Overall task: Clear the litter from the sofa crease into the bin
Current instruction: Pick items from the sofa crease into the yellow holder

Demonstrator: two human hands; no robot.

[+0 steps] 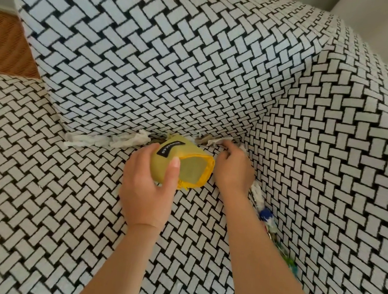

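Now, left hand (146, 190): grips the yellow bag (185, 163), near the sofa crease (157, 141).
Right hand (232, 170): fingers curled at a paper scrap (210, 140) in the crease; cannot tell if it holds.
White tissue (103, 141): in the crease, left.
Coloured bits (265, 215): right crease.

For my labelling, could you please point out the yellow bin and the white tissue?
yellow bin (192, 169): head view, its pale inner wall.
white tissue (126, 140): head view, its crumpled right part.

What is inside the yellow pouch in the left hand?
Through the open mouth of the yellow pouch, only pale lining shows, nothing else. The left hand hides the rest.
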